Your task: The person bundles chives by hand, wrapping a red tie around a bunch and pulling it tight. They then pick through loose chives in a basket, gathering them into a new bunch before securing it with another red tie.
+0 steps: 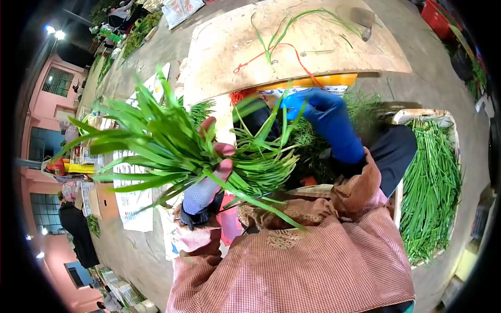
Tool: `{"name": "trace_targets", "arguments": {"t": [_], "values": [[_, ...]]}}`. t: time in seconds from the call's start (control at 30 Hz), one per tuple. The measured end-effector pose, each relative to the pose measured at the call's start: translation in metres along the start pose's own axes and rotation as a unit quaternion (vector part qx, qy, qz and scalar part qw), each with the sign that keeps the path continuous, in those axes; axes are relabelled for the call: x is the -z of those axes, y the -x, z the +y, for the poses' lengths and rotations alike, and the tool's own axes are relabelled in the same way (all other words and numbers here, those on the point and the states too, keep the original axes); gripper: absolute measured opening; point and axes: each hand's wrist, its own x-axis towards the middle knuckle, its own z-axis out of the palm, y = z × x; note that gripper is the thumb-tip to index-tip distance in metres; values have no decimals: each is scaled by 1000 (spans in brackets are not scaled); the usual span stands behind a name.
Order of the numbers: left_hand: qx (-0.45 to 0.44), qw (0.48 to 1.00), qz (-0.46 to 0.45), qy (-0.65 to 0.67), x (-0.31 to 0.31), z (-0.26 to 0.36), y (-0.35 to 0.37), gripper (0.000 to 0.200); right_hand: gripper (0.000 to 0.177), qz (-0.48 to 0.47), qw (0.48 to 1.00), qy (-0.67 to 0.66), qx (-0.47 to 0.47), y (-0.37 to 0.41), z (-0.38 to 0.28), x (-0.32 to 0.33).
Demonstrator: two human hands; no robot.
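Note:
A thick bunch of long, flat green leaves, like garlic chives [151, 138], is gripped in my left hand [219, 161]. That hand wears a grey glove with pinkish fingers, and they wrap round the bunch at its middle. The leaf tips fan out to the left, and the cut-looking ends point right. My right hand [313, 107], in a blue rubber glove, is raised above the right end of the bunch. Its fingers are pinched together at a thin green leaf [285, 122]; the fingertips are slightly blurred.
Ahead lies a wooden board [219, 57] with a red string [297, 55] and loose leaves [282, 36]. A white crate [398, 208] full of green stalks [430, 193] stands at my right. Feathery greens [360, 107] lie below my right hand. A printed white sack [133, 201] is at left.

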Motion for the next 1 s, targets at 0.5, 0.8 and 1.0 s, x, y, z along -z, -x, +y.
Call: {"name": "trace_targets", "arguments": {"t": [0.5, 0.8, 1.0], "values": [[-134, 969, -130, -160, -45, 0, -65, 24, 26, -48, 988, 87, 115, -5, -18, -54], [-261, 795, -133, -531, -61, 24, -128, 39, 54, -108, 991, 71, 45, -16, -41, -45], [-407, 646, -252, -595, -98, 5, -162, 52, 21, 108, 993, 3, -44, -13, -29, -35]]}}
